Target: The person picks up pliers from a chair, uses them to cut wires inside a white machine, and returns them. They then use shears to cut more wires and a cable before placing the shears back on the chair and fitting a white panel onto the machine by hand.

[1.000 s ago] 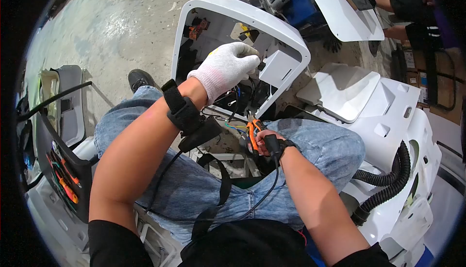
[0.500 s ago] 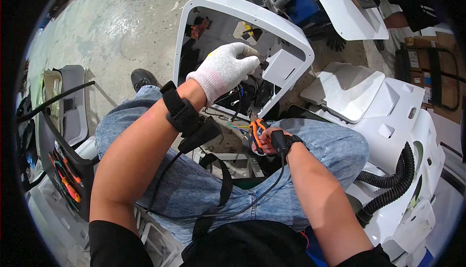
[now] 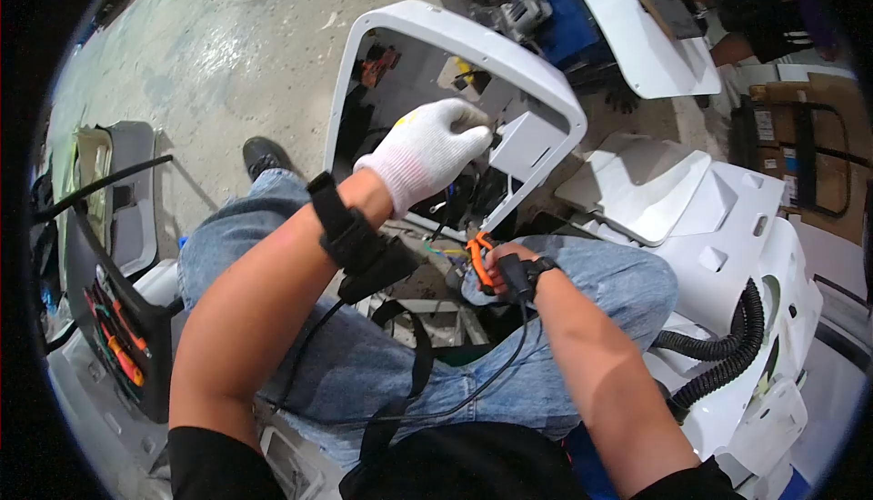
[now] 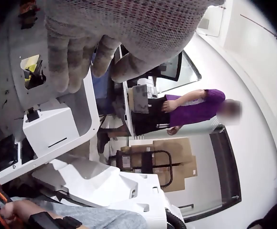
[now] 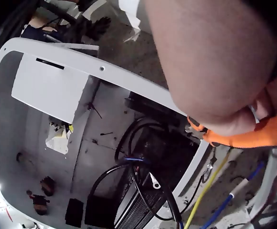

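Inspected white housing [image 3: 491, 50], open-fronted. Noted left hand [image 3: 423, 150] gloved, above the opening, fingers loose and a little apart, with no visible pinch. Found right hand [image 3: 511, 251] curled round the handles of orange-handled pliers [image 3: 476, 250], beside the housing's near rim. Advise steadying the tool before squeezing and keeping its tips clear of yellow wire [image 5: 201, 196] and blue wire [image 5: 219, 212]. Cannot confirm any bite at the tips.
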### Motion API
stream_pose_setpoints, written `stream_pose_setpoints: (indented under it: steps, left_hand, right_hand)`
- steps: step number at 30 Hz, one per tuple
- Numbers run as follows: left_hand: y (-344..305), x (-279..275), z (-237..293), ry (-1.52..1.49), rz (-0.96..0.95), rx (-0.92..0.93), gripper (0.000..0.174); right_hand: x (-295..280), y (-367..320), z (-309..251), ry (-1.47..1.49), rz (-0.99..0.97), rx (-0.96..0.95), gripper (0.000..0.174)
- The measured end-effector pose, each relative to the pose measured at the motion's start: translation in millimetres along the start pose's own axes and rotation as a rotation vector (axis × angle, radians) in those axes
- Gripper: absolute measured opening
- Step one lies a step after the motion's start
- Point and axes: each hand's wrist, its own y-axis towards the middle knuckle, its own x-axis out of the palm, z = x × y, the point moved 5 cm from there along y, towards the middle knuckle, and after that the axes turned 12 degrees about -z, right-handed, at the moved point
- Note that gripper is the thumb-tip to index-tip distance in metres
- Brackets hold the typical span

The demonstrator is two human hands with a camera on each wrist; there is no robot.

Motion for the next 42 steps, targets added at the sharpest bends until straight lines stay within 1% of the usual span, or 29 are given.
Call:
stream_pose_setpoints:
  steps: [1, 3, 5, 6, 7, 9, 10, 11, 13, 15, 16, 17, 18, 19, 21, 22, 24, 25, 26, 28, 29, 31, 32, 33, 35, 36, 37, 39, 42]
  left_hand:
    - [-2, 0, 3, 0.02, 0.007, -0.005, 0.034]
    - [-6, 0, 3, -0.032, 0.015, -0.047, 0.033]
    - [-9, -3, 4, 0.118, 0.045, -0.017, 0.032]
    - [-11, -2, 1, 0.117, 0.047, -0.027, 0.032]
    - [-12, -1, -1, 0.131, 0.046, -0.03, 0.033]
    - [-11, 2, 0, 0.162, 0.044, -0.026, 0.033]
    - [-9, 3, -1, 0.164, 0.045, -0.026, 0.033]
    - [-8, 6, -2, 0.179, 0.047, -0.023, 0.033]
    - [-6, 12, -5, 0.202, 0.047, -0.026, 0.033]
    - [-2, 18, -11, 0.243, 0.002, -0.053, 0.032]
    - [-1, 23, -13, 0.262, 0.001, -0.021, 0.031]
    - [0, 30, -19, 0.258, -0.021, -0.063, 0.031]
    - [1, 37, -24, 0.306, -0.059, -0.074, 0.03]
    - [3, 45, -29, 0.349, -0.101, -0.081, 0.03]
    - [5, 59, -39, 0.442, -0.212, -0.037, 0.03]
    - [5, 64, -41, 0.47, -0.242, -0.08, 0.03]
    - [8, 67, -46, 0.486, -0.259, -0.112, 0.03]
    - [9, 68, -50, 0.504, -0.269, -0.143, 0.03]
    - [11, 69, -54, 0.505, -0.272, -0.141, 0.03]
    - [12, 70, -62, 0.525, -0.278, -0.147, 0.03]
    - [14, 70, -62, 0.529, -0.28, -0.142, 0.03]
    - [13, 73, -64, 0.52, -0.303, -0.194, 0.03]
    - [14, 73, -64, 0.526, -0.294, -0.19, 0.03]
    - [14, 72, -63, 0.53, -0.293, -0.191, 0.03]
    - [13, 71, -60, 0.527, -0.29, -0.184, 0.03]
    - [13, 71, -60, 0.531, -0.287, -0.185, 0.03]
    - [13, 71, -61, 0.526, -0.285, -0.184, 0.03]
    - [13, 71, -61, 0.525, -0.28, -0.182, 0.03]
    - [11, 71, -59, 0.526, -0.285, -0.174, 0.031]
  right_hand:
    - [-4, 5, 1, -0.032, 0.026, 0.007, 0.012]
    - [-13, 24, 5, -0.081, 0.007, -0.021, 0.011]
    - [-13, 37, 4, -0.099, -0.1, -0.029, 0.012]
    - [-7, 26, 0, -0.061, -0.01, -0.036, 0.015]
    - [-4, 25, -1, -0.063, -0.013, -0.03, 0.015]
    - [-8, 19, -10, -0.126, 0.079, -0.097, 0.015]
    - [-8, 13, -18, -0.263, 0.028, -0.15, 0.013]
    - [-7, 9, -21, -0.264, 0.023, -0.152, 0.013]
    - [-2, -8, -23, -0.314, 0.147, -0.042, 0.014]
    - [-23, 13, -15, -0.307, 0.082, -0.087, 0.013]
    - [-27, 20, -13, -0.315, 0.027, -0.101, 0.012]
    - [-30, 28, -11, -0.322, -0.027, -0.114, 0.011]
    - [-13, 3, -12, -0.207, 0.043, -0.06, 0.01]
    - [-21, 24, 0, -0.039, -0.072, -0.04, 0.01]
    - [-14, 12, 3, 0.224, 0.002, -0.066, 0.014]
    - [-22, 26, 7, 0.231, -0.023, -0.081, 0.016]
    - [-28, 39, 4, 0.094, -0.03, -0.12, 0.016]
    - [-27, 38, -1, 0.008, -0.045, -0.141, 0.017]
    - [-28, 33, 0, 0.012, -0.044, -0.142, 0.017]
    - [-10, 0, -7, 0.061, -0.058, -0.131, 0.018]
    - [-11, 0, -8, 0.065, -0.056, -0.136, 0.018]
    - [-13, 1, 2, 0.154, -0.052, 0.029, 0.02]
    - [-15, 3, 3, 0.131, -0.102, 0.024, 0.02]
    - [-19, 5, 6, 0.131, -0.105, 0.021, 0.02]
    - [-20, 11, -1, -0.607, -0.162, -0.22, 0.021]
    - [-17, 9, -2, -0.477, -0.129, -0.193, 0.02]
    - [-14, 5, -4, -0.479, -0.131, -0.197, 0.02]
    - [-10, -5, 1, 0.027, -0.048, -0.05, 0.019]
    - [-8, -4, 2, 0.077, -0.041, -0.071, 0.018]
